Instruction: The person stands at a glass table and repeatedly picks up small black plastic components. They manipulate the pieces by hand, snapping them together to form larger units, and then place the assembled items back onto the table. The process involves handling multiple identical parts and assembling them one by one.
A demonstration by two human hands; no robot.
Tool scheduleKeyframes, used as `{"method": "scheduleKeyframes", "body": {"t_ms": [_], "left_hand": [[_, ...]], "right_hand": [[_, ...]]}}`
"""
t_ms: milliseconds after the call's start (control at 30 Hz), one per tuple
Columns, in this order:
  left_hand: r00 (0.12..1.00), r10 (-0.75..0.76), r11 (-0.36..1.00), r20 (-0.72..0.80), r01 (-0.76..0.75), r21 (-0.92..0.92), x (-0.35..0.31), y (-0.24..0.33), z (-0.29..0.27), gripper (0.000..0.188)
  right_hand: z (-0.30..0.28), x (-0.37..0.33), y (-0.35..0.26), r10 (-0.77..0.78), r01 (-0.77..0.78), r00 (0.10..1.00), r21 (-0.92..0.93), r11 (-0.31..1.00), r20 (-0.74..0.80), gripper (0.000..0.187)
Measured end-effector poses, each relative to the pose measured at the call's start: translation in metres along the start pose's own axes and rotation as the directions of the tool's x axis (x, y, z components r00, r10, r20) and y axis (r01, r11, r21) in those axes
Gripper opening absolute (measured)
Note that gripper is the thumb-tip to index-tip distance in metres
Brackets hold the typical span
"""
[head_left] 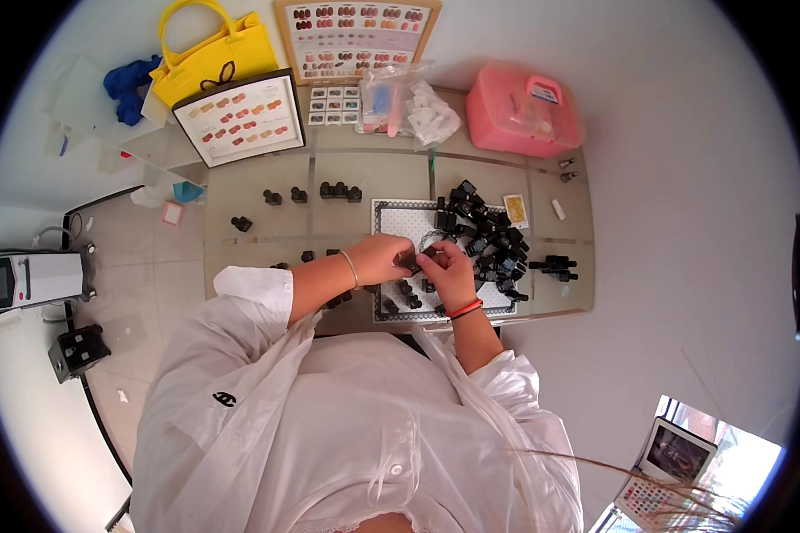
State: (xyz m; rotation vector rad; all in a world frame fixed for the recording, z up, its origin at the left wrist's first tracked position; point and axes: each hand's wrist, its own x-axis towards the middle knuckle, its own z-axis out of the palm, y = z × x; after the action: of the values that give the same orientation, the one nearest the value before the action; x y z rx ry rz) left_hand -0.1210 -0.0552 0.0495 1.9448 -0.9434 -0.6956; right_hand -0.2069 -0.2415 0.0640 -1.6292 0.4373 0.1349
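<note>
Over a white dotted mat with a dark lace-like border, my two hands meet. My left hand, with a bracelet at the wrist, is closed on a small black nail polish bottle. My right hand, with a red band at the wrist, pinches dark bottle pieces beside it; whether these belong to the same bottle I cannot tell. Right of my hands spreads a heaped pile of black nail polish bottles. Several more bottles stand on the mat just below my hands.
Bottles in small groups stand on the table's left half, others at its right edge. Along the back are a yellow bag, framed colour charts, plastic bags and a pink case. A yellow-filled packet lies beside the pile.
</note>
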Motion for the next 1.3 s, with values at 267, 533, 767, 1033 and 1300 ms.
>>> {"method": "scheduleKeyframes", "body": {"t_ms": [267,533,767,1033,1300], "left_hand": [[0.993,0.083,0.945,0.088,-0.106,0.310,0.006,0.002,-0.010,0.031],[0.968,-0.135,0.590,-0.212,0.251,0.767,0.026,-0.056,-0.078,0.023],[0.942,-0.304,0.591,-0.145,0.305,0.746,0.033,-0.076,-0.085,0.012],[0.947,-0.257,0.536,-0.193,0.306,0.787,0.037,-0.082,-0.084,0.012],[0.944,-0.289,0.457,-0.157,0.280,0.844,0.040,-0.078,-0.087,0.018]], "right_hand": [[0.011,-0.009,-0.010,-0.228,0.244,0.970,-0.349,0.905,0.087,0.021],[-0.009,-0.009,-0.010,-0.248,0.190,0.967,-0.496,0.847,-0.052,0.026],[-0.021,-0.010,0.003,-0.187,0.137,0.980,-0.449,0.883,-0.068,0.028],[-0.028,-0.008,0.014,-0.135,0.086,0.986,-0.391,0.916,-0.100,0.029],[-0.029,-0.008,0.015,-0.162,0.119,0.984,-0.425,0.897,-0.068,0.029]]}}
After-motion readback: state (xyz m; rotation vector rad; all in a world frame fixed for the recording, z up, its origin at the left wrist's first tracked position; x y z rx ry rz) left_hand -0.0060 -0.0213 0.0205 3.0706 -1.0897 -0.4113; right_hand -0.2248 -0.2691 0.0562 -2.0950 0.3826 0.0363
